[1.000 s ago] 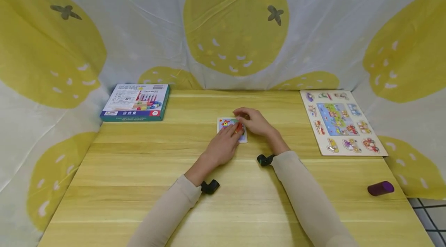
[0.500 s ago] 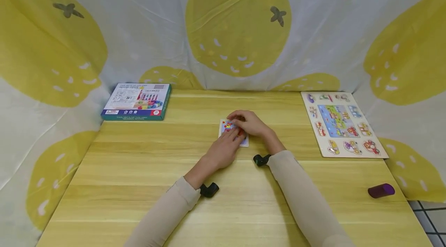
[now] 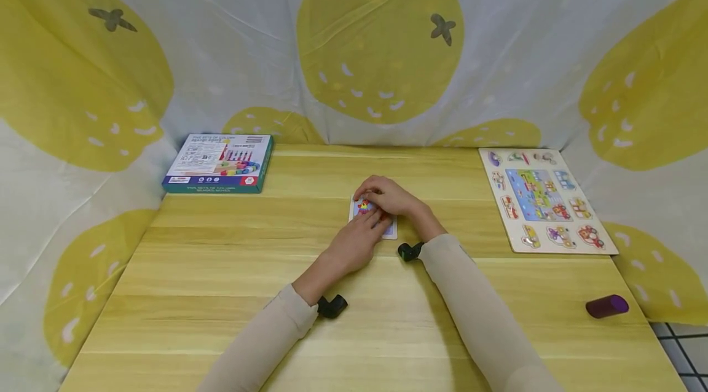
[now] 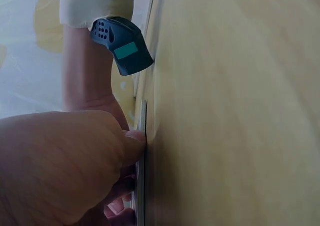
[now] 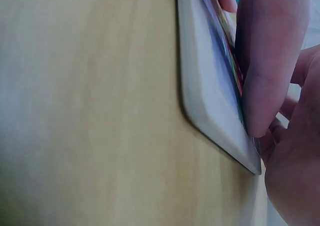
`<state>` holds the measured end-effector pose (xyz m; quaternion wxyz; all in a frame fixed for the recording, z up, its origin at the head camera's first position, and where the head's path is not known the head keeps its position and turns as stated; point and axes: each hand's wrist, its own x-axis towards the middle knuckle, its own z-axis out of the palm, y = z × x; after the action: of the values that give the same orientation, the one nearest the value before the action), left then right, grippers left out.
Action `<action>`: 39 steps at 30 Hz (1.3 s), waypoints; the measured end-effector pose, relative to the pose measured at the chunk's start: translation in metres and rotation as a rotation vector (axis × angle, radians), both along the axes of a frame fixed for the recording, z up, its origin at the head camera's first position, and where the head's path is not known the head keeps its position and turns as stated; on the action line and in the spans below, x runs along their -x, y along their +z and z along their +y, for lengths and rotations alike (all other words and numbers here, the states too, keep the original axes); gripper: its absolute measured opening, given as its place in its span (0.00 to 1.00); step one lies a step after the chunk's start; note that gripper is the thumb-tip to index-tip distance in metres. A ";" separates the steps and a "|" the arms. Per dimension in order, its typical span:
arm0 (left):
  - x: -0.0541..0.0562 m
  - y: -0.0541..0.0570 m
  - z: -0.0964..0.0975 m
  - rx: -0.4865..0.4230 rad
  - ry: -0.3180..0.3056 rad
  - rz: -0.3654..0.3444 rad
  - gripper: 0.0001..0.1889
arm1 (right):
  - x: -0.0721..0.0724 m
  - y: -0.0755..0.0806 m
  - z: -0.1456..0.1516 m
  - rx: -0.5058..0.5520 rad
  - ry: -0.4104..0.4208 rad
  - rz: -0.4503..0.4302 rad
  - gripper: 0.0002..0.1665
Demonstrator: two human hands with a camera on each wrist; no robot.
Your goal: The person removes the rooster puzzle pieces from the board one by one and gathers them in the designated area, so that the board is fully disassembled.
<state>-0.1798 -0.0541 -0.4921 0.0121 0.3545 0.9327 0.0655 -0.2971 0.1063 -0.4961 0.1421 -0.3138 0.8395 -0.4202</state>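
Near the table's middle lies a small picture puzzle [image 3: 391, 233] with a pale frame and a bright, colourful picture, partly covered by both hands. My left hand [image 3: 354, 244] rests on it from the front left, fingers stretched over the picture. Its thumb is at the puzzle's edge in the left wrist view. From the right, my right hand [image 3: 394, 195] arches over the upper part, fingers curled down at the puzzle; the fingertips are partly hidden. The right wrist view shows the puzzle's thick frame [image 5: 197, 95] flat on the wood and a finger touching the picture.
A flat boxed set [image 3: 218, 164] lies at the back left. A wooden puzzle board [image 3: 520, 238] with vehicle pieces lies at the back right. A purple cylinder [image 3: 607, 306] is near the right edge of the table [image 3: 221, 318]. A patterned curtain [image 3: 249, 42] hangs behind.
The right hand has shifted a little left and toward the person, over the upper picture. The puzzle appears slightly lower and further right in view. The left hand has hardly moved.
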 end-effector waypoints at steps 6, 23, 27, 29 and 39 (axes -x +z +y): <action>-0.001 0.000 -0.001 -0.023 -0.031 0.026 0.25 | 0.004 -0.002 -0.002 -0.081 0.031 0.055 0.19; 0.001 0.003 -0.001 -0.042 -0.042 0.070 0.22 | -0.001 -0.001 -0.017 -0.254 -0.013 0.150 0.21; 0.000 0.004 -0.002 -0.059 -0.052 0.065 0.22 | -0.001 -0.002 -0.020 -0.257 -0.005 0.152 0.22; 0.000 0.004 -0.001 -0.062 -0.054 0.055 0.22 | 0.000 -0.002 -0.020 -0.257 0.000 0.151 0.23; 0.001 0.004 0.000 -0.064 -0.059 0.017 0.23 | 0.000 0.003 -0.018 -0.216 0.015 0.106 0.22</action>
<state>-0.1812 -0.0537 -0.4880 -0.0050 0.3826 0.9193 0.0919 -0.2966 0.0881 -0.4931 0.1333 -0.3246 0.8839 -0.3093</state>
